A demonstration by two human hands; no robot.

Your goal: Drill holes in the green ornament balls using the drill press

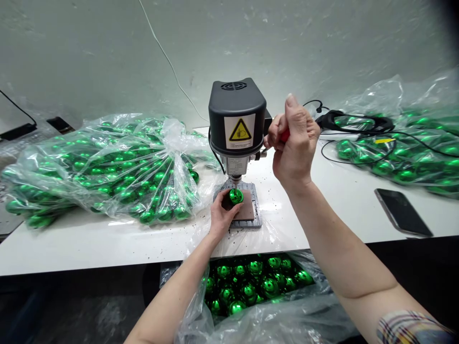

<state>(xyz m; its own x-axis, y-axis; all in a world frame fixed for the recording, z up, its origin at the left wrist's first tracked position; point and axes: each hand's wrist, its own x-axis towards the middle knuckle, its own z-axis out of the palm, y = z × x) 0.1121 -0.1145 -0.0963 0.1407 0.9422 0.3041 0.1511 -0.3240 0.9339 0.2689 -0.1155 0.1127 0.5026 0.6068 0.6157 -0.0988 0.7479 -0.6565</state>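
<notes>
A small drill press (236,114) with a dark motor housing and a yellow warning label stands on the white table. My left hand (223,212) pinches a shiny green bauble (235,196) from the side, on the brown board (246,208) over the grey base plate (258,217). The drill bit (235,185) comes down at the top of the bauble; whether it has entered cannot be made out. To the right of the housing, my right hand (296,136) is closed around the red-tipped feed lever (285,135), thumb pointing up.
A clear bag of green baubles (118,172) lies on the left, another bag (405,153) at the back right. Below the table edge an open bag (254,282) holds several more. A phone (403,212) and black cables (358,122) lie on the right. Dark shavings dot the table.
</notes>
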